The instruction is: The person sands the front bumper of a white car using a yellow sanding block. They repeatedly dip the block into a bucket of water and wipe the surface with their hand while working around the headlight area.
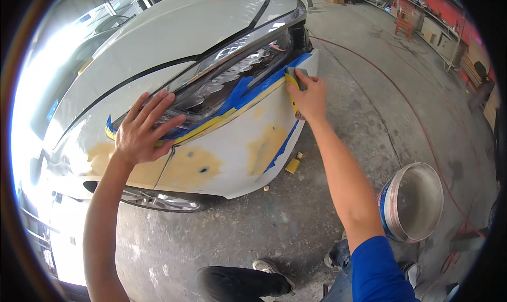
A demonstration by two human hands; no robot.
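Note:
A silver-white car stands before me, its front bumper (232, 156) whitish with tan filler patches (191, 169). Blue and yellow masking tape (259, 95) runs along the lower edge of the headlight (203, 93). My left hand (142, 130) lies with fingers spread over the headlight's near left end and the taped edge, holding nothing. Farther right, my right hand (310, 97) grips a grey and yellow sanding block (291, 82) against the bumper's right corner, just below the tape. Its fingers partly hide the block. Another strip of blue tape (282, 147) follows the bumper's right edge.
A bucket (391, 207) stands on the concrete floor at my right. A yellow piece (292, 166) lies beneath the bumper corner. A red hose (404, 90) snakes across the floor. Shelves and a red chair (404, 22) are at the far right. Legs and shoes (272, 270) show below.

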